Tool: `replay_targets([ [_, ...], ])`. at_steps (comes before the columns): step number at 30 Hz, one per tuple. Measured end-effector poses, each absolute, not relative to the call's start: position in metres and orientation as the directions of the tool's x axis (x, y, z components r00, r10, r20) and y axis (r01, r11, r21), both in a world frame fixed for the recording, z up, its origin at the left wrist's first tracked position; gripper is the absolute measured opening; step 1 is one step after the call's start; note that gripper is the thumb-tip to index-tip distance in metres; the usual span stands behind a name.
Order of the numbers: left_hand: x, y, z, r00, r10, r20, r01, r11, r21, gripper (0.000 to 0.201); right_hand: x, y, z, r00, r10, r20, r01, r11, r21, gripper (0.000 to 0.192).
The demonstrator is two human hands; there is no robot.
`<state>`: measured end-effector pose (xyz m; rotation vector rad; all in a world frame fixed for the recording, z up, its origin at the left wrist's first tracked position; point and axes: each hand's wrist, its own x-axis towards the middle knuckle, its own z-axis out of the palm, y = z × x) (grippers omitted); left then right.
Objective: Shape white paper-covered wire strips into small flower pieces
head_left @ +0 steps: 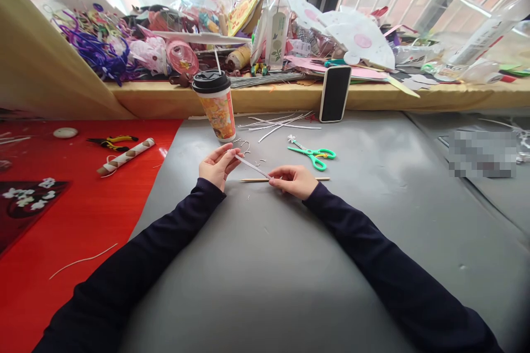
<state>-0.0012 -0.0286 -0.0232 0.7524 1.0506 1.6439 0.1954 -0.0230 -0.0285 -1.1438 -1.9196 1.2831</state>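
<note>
A: What are the hands busy with?

B: The left hand (216,165) pinches one end of a thin white strip (252,166), its grip closed on it between thumb and fingertips. The strip runs slanting down to the right hand (295,181), whose grip is closed around the strip's other end where it meets a thin wooden stick (256,180) lying on the grey tabletop (265,265).

A: So which step would you say this is?

B: I'd judge the strip is being wound or fixed onto the stick, and it looks early, since most of the strip hangs free between the hands.

A: What does the next move ask for?

B: Probably steady tension from the left while the right turns or presses the stick, keeping the strip flat against it.

A: Anything close by?

B: Green scissors (313,154) just beyond the right hand, a lidded paper cup (216,105) behind the left, loose white strips (277,121) near a phone (335,94) leaning on the ledge.
</note>
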Motion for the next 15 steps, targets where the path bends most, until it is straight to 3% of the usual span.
replay_targets([
  [15,-0.0087,-0.0218,-0.0278,-0.302,0.953,0.009,-0.398,-0.135,0.907,0.028,0.1960,-0.0249,-0.0218,-0.497,0.862,-0.101,0.283,0.051,-0.958,0.035],
])
